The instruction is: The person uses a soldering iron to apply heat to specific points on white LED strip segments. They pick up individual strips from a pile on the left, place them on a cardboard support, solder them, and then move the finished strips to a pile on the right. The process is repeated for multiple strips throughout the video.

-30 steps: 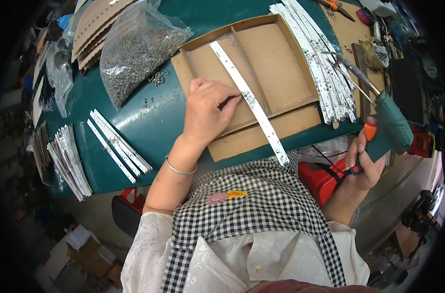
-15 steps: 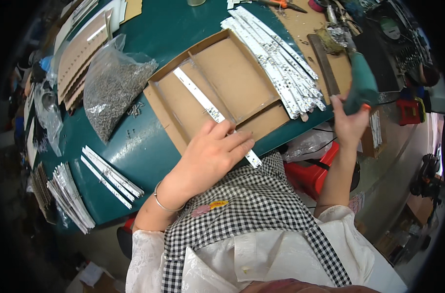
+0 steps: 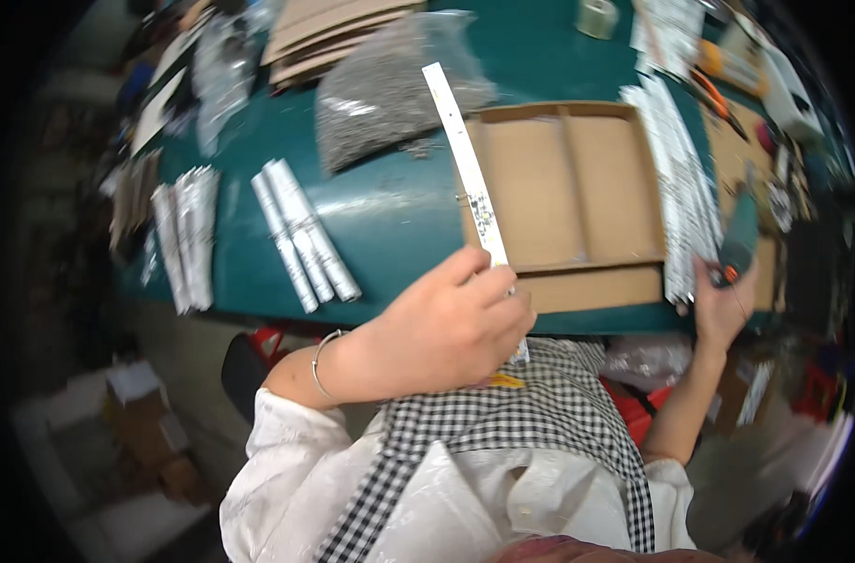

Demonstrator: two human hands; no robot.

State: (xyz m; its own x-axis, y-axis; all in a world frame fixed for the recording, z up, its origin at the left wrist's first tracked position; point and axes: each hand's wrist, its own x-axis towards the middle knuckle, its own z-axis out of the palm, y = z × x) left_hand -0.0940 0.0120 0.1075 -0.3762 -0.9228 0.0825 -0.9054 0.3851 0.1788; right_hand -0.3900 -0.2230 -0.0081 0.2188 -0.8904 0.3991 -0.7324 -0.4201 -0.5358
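Observation:
My left hand [image 3: 465, 324] is closed on a narrow white circuit-board strip [image 3: 465, 155] with small parts along its lower half. The strip stands out beyond my fingers, over the left edge of a shallow cardboard box [image 3: 526, 192], and its near end shows below my hand. At the right, my right hand [image 3: 723, 305] has its fingers closed round the near end of a green hand tool [image 3: 742, 230] with an orange part. The tool's far end is blurred. A pile of white strips [image 3: 676, 178] lies between the box and the tool.
Left of the box, several bundled strips [image 3: 305, 235] lie on the green table [image 3: 390, 244], with another bundle [image 3: 188, 235] farther left. A clear bag of small metal parts [image 3: 381, 103] sits behind. Orange-handled pliers [image 3: 714, 98] and a tape roll [image 3: 596, 17] are at the back.
The view has swung, so the table sits differently in the picture. My left hand has carried the strip from over the box's inside to its left edge. My right hand still holds the green tool.

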